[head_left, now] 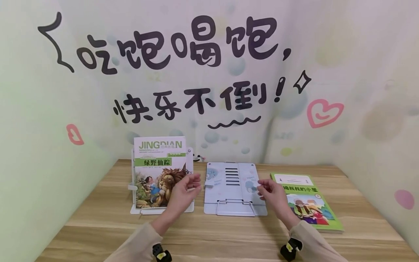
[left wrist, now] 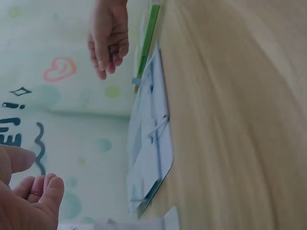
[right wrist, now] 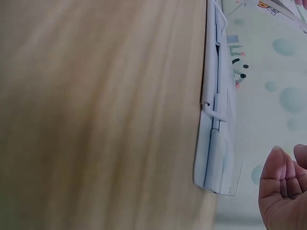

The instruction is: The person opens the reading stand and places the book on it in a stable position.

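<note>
A light blue metal book stand (head_left: 214, 193) lies folded on the table, with slots in its middle and a wire ledge (head_left: 235, 214) at its front. My right hand (head_left: 276, 196) hovers by the stand's right edge, fingers loosely bent. In the right wrist view that hand (right wrist: 283, 199) is apart from the stand (right wrist: 216, 158) and holds nothing. To the left, my left hand (head_left: 181, 193) is raised in front of an upright picture-cover book (head_left: 157, 174). Its fingers (left wrist: 50, 194) are relaxed around nothing in the left wrist view.
The upright book leans on a second, white stand (head_left: 132, 210) with a side clip (head_left: 132, 187). A green-covered book (head_left: 314, 211) lies flat on the wooden table (head_left: 216, 240) at the right, partly behind my right hand. A printed curtain (head_left: 229, 142) hangs behind.
</note>
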{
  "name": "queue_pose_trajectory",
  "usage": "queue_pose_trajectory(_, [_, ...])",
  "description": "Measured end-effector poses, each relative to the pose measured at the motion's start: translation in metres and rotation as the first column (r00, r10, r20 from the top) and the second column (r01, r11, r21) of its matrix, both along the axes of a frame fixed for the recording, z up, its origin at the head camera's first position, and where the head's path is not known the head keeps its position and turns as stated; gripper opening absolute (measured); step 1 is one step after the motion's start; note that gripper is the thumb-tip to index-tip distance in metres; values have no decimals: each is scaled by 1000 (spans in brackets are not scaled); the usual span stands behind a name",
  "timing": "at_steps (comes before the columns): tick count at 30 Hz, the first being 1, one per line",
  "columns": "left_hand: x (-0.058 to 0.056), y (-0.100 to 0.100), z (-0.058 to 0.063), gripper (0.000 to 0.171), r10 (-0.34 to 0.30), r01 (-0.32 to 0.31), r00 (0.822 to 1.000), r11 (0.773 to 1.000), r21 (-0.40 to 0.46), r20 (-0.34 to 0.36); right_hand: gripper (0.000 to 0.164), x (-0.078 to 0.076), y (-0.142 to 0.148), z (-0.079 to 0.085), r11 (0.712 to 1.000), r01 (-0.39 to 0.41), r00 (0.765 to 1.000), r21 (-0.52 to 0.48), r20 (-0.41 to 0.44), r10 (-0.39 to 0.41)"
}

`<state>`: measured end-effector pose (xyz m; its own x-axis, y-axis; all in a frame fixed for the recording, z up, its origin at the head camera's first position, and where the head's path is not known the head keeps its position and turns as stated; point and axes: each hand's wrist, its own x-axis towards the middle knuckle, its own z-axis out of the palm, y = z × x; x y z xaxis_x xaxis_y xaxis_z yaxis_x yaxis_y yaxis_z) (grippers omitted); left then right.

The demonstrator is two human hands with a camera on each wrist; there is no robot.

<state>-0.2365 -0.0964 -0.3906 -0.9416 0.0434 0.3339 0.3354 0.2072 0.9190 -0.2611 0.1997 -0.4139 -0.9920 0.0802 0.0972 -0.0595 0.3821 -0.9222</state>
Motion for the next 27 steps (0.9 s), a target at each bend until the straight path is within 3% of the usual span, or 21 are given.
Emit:
queue_pose_trajectory(13, [0, 25, -30, 37, -147, 152, 982, 988, -41, 116, 24, 15, 7, -7, 996, -82, 995, 32, 65, 79])
queue_pose_trajectory(21, [-6, 30, -48, 33, -157, 181, 972, 974, -133, 173, 16, 17, 3, -13, 983, -144, 987, 117, 84, 135])
queue_pose_trajectory(27, [-8, 33, -53, 30, -194, 234, 961, 950, -208, 197, 15, 20, 0, -16, 966, -224, 969, 128, 138, 206])
